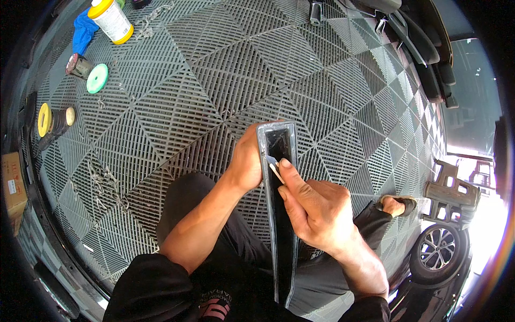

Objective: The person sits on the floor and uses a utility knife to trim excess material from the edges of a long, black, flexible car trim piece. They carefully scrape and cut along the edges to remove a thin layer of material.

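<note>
Between my knees a long, narrow black trim piece [284, 257] with a hollow channel stands lengthwise. Greyish residue lines its rim. Near the far end my left hand [245, 161] grips its left side, with most of its fingers hidden behind the piece. Pinched between the thumb and fingers of my right hand [322, 212] is a small blade [272, 160] with a thin whitish edge. The blade's tip touches or is very close to the inner left rim, just beside my left hand.
Tangled strips [104, 185] lie on the grey grid floor [214, 91]. A yellow-and-white bottle [112, 24], blue cloth [83, 32], green round pad [97, 78] and yellow pad [44, 119] are far left. A step stool [450, 196] and car wheel [438, 249] stand right.
</note>
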Available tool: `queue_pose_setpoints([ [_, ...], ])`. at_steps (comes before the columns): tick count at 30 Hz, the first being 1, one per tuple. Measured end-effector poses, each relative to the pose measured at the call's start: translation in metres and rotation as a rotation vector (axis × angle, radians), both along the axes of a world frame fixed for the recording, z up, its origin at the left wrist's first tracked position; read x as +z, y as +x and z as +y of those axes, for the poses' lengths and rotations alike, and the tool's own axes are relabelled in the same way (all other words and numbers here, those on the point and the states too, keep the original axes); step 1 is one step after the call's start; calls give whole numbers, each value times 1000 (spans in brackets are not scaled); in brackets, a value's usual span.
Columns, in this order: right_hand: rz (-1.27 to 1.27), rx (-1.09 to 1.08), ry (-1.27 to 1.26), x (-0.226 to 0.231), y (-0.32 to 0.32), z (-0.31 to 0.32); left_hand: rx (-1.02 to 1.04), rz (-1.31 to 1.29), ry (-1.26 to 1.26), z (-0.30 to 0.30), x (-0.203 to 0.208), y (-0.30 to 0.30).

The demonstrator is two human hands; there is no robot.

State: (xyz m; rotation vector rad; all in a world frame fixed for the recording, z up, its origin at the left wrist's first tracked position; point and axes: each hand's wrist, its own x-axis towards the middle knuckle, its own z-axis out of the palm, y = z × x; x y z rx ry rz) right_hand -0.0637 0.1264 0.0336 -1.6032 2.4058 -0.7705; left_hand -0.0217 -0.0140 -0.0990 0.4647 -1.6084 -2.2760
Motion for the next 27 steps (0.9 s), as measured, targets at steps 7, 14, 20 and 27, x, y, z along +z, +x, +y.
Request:
queue_pose_setpoints([
  [7, 76, -11, -35, -10, 4, 6, -14, 87, 176, 0, 6, -1],
  [14, 106, -2, -26, -10, 6, 10, -4, 58, 129, 3, -2, -1],
  [20, 33, 35, 61, 2, 12, 19, -54, 154, 498, 3, 8, -4],
  [27, -39, -29, -33, 4, -8, 14, -7, 176, 572, 9, 1, -5],
])
